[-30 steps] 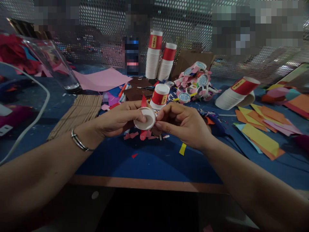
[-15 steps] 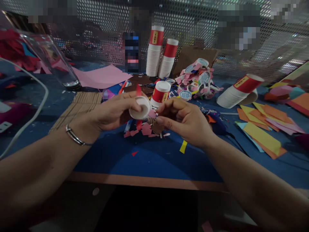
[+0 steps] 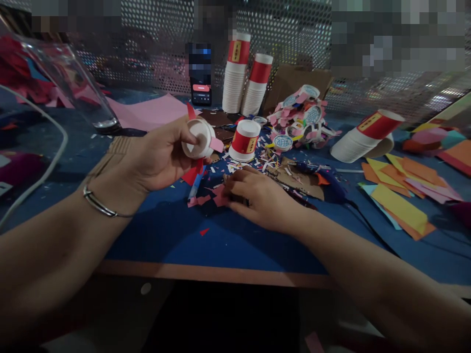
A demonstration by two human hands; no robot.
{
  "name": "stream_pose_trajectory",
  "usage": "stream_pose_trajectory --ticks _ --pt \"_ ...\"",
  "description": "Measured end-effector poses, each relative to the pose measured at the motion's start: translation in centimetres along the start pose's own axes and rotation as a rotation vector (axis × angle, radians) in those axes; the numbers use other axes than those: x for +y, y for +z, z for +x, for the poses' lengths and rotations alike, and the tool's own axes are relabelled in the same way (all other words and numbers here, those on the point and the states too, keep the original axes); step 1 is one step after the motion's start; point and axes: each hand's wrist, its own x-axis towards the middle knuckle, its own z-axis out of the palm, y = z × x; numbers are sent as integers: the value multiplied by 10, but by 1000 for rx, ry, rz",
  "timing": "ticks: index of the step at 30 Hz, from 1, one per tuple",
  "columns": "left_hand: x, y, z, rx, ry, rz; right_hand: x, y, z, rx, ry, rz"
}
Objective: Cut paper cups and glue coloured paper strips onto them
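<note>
On the blue table (image 3: 176,245), what is worrying us most is the glue gun (image 3: 333,184): its cord is running beside our right forearm, so a sideways sweep could be dragging it. Our right hand (image 3: 263,198) is resting near the upturned cup (image 3: 245,140), and a careless lift could be toppling it. Left of that cup, above the table, our left hand (image 3: 158,152) is pinching the white cup base (image 3: 201,132), thumb inside; overpressing could be denting it, and brushing its pink tab (image 3: 216,144) could be bending that loose. Our right fingers are curling over pink scraps (image 3: 217,196); we cannot tell whether they are gripping any. Behind, tall cup stacks (image 3: 235,73) are standing, the upturned cup is blocking the way toward them, and a blue stick (image 3: 196,186) is lying between our hands.
</note>
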Motion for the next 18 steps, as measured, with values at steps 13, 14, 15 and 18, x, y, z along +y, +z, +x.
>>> stream_pose_trajectory --ticks 13,14,15,18 --pt "-6 1 1 -21 -52 60 1 -15 -9 284 98 488" --pt "-7 2 0 -42 -53 76 0 -18 -10 294 125 557" --pt "-6 2 -1 -60 -56 94 0 -20 -10 309 142 612" --pt "-5 2 -4 -120 -84 165 -1 -26 -9 363 147 725"
